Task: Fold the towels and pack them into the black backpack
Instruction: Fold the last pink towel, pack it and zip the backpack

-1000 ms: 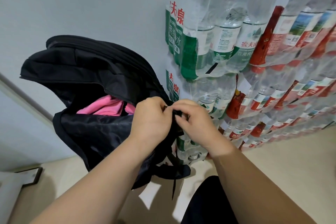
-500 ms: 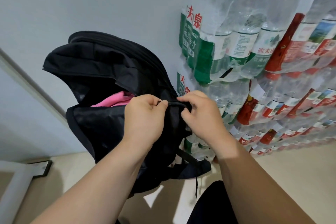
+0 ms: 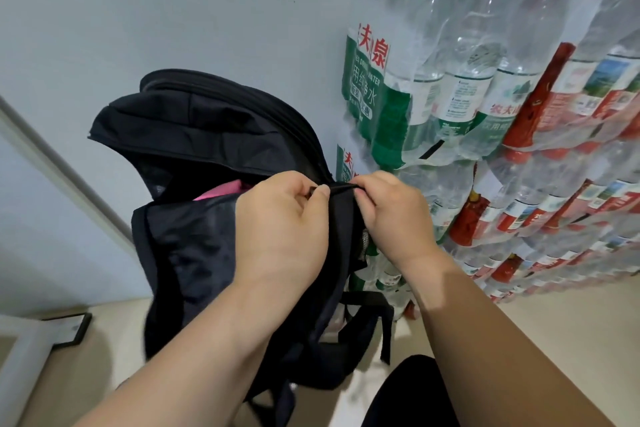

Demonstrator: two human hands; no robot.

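Your left hand point(image 3: 280, 229) & right hand point(image 3: 394, 218) meet at the top edge of the black backpack point(image 3: 194, 246), which is upright by the wall point(image 3: 173, 10), just beside stacked water bottle packs point(image 3: 485, 97). Left grip: thumb & forefinger pinched tight on a small dark piece at the bag's opening; right grip: fingers curled, pinching the black edge strip next to it. Main compartment gapes open w/ a pink towel point(image 3: 218, 191) showing inside.

The left hand point(image 3: 282, 229) and right hand point(image 3: 394, 218) are bare, with rounded fingers; the one thumbnail point(image 3: 323, 189) in view is short and unpainted; both forearms point(image 3: 502, 340) are unsleeved; black fabric point(image 3: 412, 395) covers the leg.
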